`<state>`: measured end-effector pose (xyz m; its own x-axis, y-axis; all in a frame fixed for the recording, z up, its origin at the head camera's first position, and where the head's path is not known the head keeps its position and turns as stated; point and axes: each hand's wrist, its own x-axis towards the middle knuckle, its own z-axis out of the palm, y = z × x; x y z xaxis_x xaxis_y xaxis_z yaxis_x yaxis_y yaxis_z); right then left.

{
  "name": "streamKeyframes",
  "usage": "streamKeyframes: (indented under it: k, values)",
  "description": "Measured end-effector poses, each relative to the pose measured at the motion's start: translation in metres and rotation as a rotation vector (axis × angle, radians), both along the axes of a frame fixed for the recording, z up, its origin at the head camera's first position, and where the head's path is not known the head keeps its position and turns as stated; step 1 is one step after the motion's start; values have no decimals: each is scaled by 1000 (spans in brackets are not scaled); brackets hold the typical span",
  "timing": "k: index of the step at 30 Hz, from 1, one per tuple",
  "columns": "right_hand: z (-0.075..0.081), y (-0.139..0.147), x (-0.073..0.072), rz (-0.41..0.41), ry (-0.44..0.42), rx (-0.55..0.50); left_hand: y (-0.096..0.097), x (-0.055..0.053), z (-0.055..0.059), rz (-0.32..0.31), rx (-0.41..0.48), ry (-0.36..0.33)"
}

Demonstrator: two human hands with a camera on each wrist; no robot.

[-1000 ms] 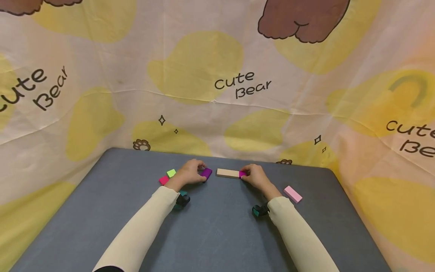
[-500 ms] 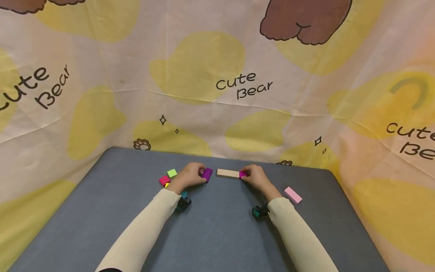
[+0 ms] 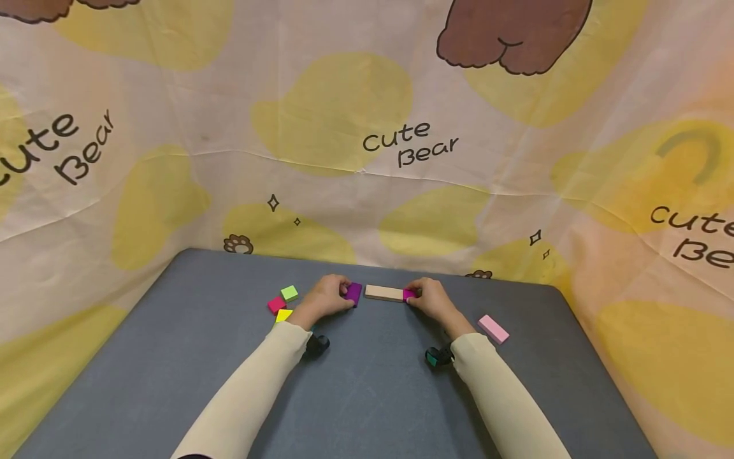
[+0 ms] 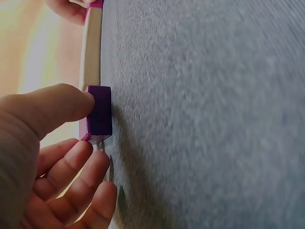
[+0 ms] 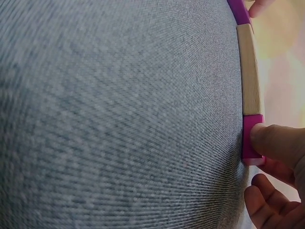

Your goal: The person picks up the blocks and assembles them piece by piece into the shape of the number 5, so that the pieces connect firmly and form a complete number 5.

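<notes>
My left hand [image 3: 324, 298] pinches a purple block [image 3: 354, 294] between thumb and fingers, low over the table. In the left wrist view the thumb lies on the near face of that block, and the other fingers are loosely bent below it. Just right of it lies a long natural-wood block [image 3: 384, 292], a narrow gap apart in the head view. At the wood block's right end, my right hand [image 3: 434, 299] holds a small magenta block [image 5: 249, 138]. Its thumb presses the magenta block's near side, and the two blocks meet end to end in the right wrist view.
Left of my left hand lie a lime green block [image 3: 289, 293], a red-pink block [image 3: 276, 305] and a yellow block [image 3: 283, 315]. A pale pink block [image 3: 494, 328] rests right of my right forearm. Printed cloth [image 3: 321, 127] hangs behind the grey table [image 3: 373, 395].
My left hand has moved slightly right with the purple block and turned it straighter, closer to the wood block. More of the yellow block shows now. The right hand stays on the magenta block.
</notes>
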<state>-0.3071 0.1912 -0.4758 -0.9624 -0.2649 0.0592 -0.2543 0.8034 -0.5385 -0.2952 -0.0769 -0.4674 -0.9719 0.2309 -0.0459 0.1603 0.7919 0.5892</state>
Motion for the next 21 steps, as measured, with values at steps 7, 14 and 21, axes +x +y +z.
streamKeyframes:
  k: [7, 14, 21]
  values:
    - [-1, 0, 0, -4, 5, 6, 7, 0, 0, 9, 9, 14]
    - [0, -2, 1, 2, 5, 12, 10, 1, -2, 23, 45, 11]
    - [1, -1, 1, 6, -6, 12, 12, 2, -2, 37, 48, 4]
